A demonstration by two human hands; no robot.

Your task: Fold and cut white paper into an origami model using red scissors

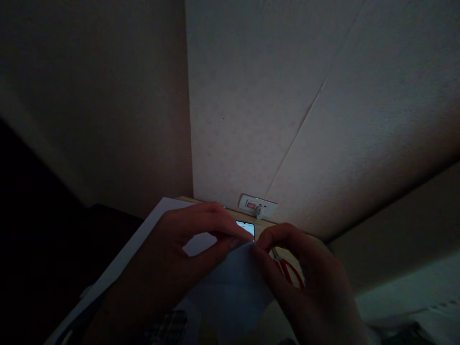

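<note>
At the bottom edge, below the left hand, lies a patch of dark checked fabric (174, 323), its pattern barely legible in the dim light. Above it the person's two bare hands come close together, fingertips nearly meeting. The left hand (170, 244) arches over from the left, thumb and forefinger closed on the upper edge of a thin, bluish-white sheet of paper (233, 275); the right hand (312, 275) pinches the same edge near its corner between thumb and forefinger. The sheet hangs from these two grips in the space between the hands, its lower part lost in shadow. Behind the left hand, a larger flat white sheet (158, 215) slants down toward the lower left. Partly hidden by the right hand — seen through the gap between thumb and fingers — is a pair of metal scissors with red looped handles (287, 268), on a light wood-toned desk (264, 227). Just beyond the fingertips lies a dark-edged smartphone with a bright screen (245, 229). Farther back, a white rectangular wall socket plate (271, 207) carries a pale plug (258, 211), set low on a pale, faintly mottled wall (247, 105).
</note>
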